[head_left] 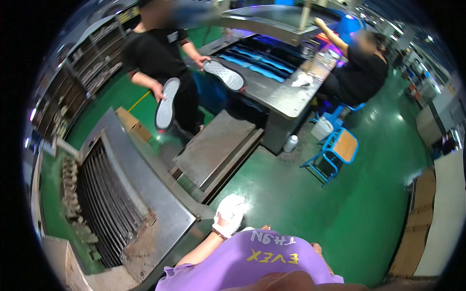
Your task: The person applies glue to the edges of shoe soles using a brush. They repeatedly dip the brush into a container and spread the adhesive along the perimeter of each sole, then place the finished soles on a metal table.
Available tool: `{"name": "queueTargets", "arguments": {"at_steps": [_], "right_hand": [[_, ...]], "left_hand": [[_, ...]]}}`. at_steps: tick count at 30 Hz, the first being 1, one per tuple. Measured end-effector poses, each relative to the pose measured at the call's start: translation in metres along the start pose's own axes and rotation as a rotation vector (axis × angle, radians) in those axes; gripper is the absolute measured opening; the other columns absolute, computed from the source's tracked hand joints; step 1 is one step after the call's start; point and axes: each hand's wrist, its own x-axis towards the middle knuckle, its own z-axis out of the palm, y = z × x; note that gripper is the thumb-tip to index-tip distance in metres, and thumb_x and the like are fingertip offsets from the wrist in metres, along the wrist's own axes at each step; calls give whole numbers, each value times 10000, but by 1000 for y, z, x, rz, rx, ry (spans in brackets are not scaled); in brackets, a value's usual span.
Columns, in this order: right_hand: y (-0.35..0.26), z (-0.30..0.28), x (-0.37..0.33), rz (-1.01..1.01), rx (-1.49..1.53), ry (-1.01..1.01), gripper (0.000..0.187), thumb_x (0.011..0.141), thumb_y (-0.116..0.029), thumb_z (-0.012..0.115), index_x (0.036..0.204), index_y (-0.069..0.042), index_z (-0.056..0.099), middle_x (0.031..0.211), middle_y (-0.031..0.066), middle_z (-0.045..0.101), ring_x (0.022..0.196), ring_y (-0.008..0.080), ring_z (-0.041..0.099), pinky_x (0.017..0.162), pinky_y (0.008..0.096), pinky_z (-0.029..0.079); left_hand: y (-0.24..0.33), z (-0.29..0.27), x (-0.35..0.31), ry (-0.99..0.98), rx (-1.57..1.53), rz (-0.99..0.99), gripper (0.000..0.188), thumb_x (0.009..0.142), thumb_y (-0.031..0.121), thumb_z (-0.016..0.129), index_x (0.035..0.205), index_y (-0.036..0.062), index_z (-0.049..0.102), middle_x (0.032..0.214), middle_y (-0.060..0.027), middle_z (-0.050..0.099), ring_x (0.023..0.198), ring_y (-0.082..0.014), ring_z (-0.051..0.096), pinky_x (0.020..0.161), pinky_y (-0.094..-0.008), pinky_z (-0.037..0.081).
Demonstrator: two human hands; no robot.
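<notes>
My left hand (230, 214), in a white glove, hangs in front of my purple shirt, beside the corner of a metal conveyor machine (165, 203). Glare washes out its fingers, so I cannot tell whether they are closed or hold anything. At the right of my shirt a bit of my right arm (318, 251) shows; the right hand is out of sight. Across from me a standing person in black holds a grey shoe sole (166, 104) in one hand and a second shoe sole (224, 76) in the other.
A metal workbench (291, 99) carries blue and dark strips, with a person seated at its right. A low metal platform (216, 145) stands before it. On the green floor are a blue-framed stool (342, 145) and white bottle (291, 143). Racks (94, 60) line the left.
</notes>
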Motion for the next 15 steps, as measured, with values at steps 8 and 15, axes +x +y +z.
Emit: {"name": "queueTargets", "arguments": {"at_steps": [8, 15], "right_hand": [[150, -18, 84, 200, 40, 14, 312, 831, -307, 676, 970, -50, 785, 1016, 216, 748, 1023, 351, 723, 907, 421, 561], [10, -21, 164, 97, 129, -173, 310, 846, -325, 678, 958, -54, 777, 978, 202, 748, 984, 351, 724, 875, 424, 562]], "left_hand": [[18, 172, 97, -177, -49, 149, 259, 864, 136, 698, 1115, 75, 723, 1131, -156, 704, 1150, -373, 626, 1018, -477, 484], [8, 217, 204, -273, -8, 54, 299, 839, 132, 720, 1124, 47, 686, 1148, -174, 678, 1135, -376, 621, 987, -449, 495]]}}
